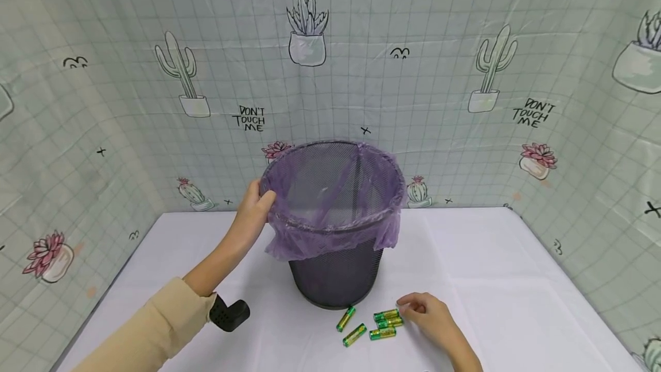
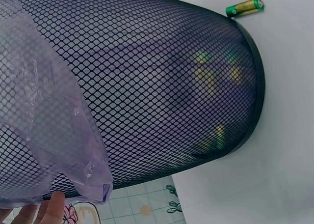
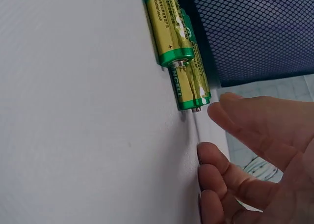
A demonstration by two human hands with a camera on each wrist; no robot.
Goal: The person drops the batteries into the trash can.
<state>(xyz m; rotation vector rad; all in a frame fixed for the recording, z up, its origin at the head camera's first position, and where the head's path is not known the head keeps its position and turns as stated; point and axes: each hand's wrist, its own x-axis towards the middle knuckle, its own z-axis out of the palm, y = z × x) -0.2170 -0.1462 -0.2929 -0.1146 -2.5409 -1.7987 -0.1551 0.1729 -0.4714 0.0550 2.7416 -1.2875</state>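
A black mesh wastebasket [image 1: 335, 280] lined with a thin purple bag [image 1: 320, 243] stands on the white table, leaning slightly. My left hand [image 1: 255, 202] grips its rim at the left, thumb over the edge. Several green and gold batteries lie in front of the basket, among them one battery [image 1: 354, 334] apart from a small cluster. Just right of that cluster is my right hand [image 1: 428, 317]. In the right wrist view its thumb and bent fingers are spread, holding nothing, close to the end of a battery [image 3: 194, 84]. Blurred green-yellow shapes [image 2: 208, 79] show through the mesh in the left wrist view.
A white cloth [image 1: 480, 280] covers the table. Grid-patterned sheeting [image 1: 330, 90] printed with potted cacti rises behind it and on both sides. A black device [image 1: 229, 313] is strapped at the left wrist, below a beige sleeve [image 1: 155, 320].
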